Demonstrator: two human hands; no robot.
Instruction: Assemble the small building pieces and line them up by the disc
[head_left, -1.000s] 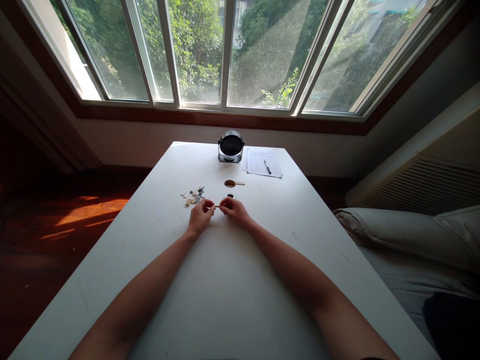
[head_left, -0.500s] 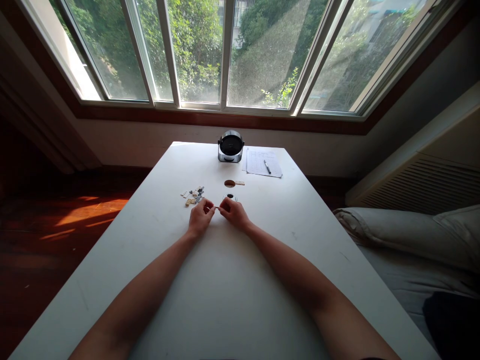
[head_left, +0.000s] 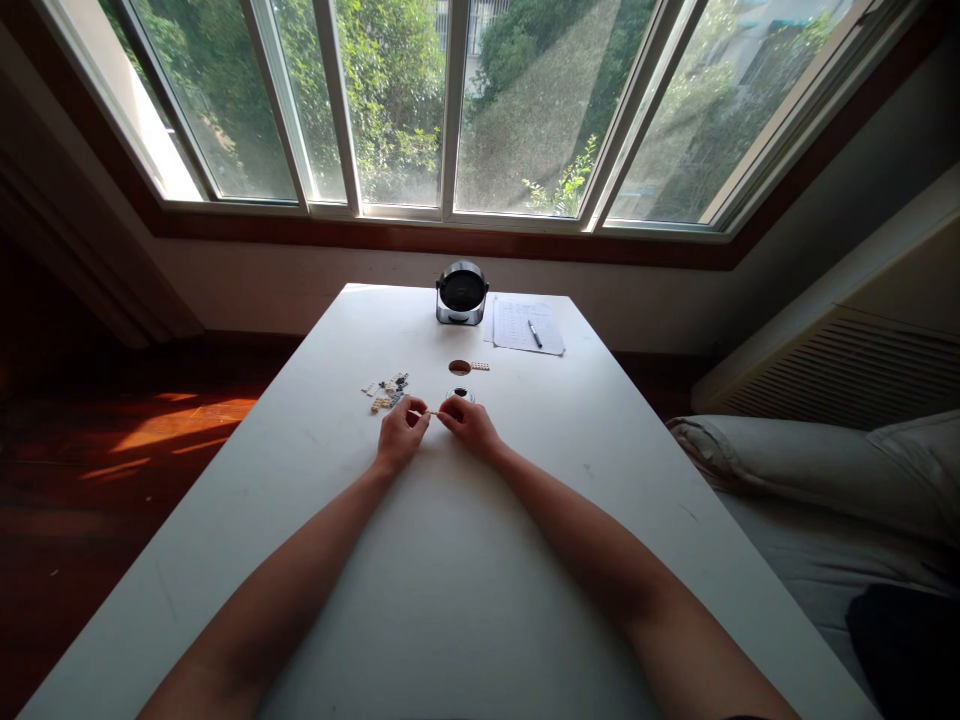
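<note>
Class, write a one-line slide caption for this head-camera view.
Left hand and right hand pinch a small piece together beside scattered bricks on a white table.

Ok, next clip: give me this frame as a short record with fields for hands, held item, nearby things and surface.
left hand: fingertips pinched on one end of a small piece
right hand: fingertips at the other end of the piece
piece: tiny, too small to identify
near left hand: pile of small bricks
beyond the hands: small round dish, brown disc, studded plate
far end: fan, paper with pen
surface: white table
</note>
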